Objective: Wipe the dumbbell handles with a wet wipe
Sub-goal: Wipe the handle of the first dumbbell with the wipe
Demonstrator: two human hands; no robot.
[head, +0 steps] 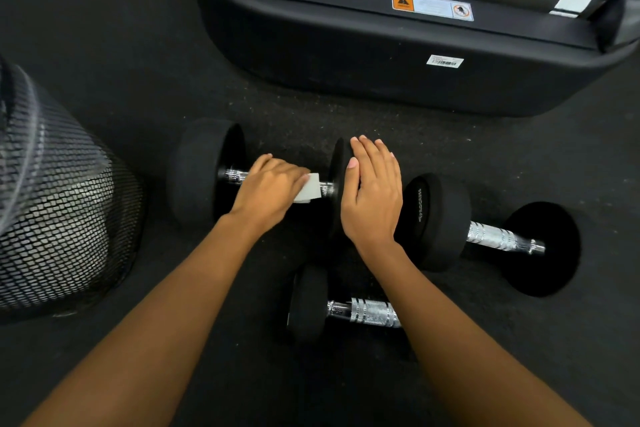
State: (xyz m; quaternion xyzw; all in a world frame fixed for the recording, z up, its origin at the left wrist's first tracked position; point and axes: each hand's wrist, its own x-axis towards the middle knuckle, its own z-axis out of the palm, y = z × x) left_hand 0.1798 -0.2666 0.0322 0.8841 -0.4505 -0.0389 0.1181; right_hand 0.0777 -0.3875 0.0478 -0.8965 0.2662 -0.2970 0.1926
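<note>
Three black dumbbells with chrome handles lie on the dark rubber floor. My left hand (268, 192) grips a folded white wet wipe (309, 188) around the handle of the left dumbbell (199, 170); bare chrome shows on either side of the hand. My right hand (372, 194) lies flat, fingers together, on that dumbbell's right weight head, holding nothing. A second dumbbell (498, 237) lies to the right, touching nothing. A third dumbbell (370, 313) lies closer to me, its right end hidden under my right forearm.
A black mesh bin (59, 218) stands at the left. The black base of a treadmill (346, 55) with a warning sticker (432, 6) fills the far side. Dark floor (131, 55) stretches between them.
</note>
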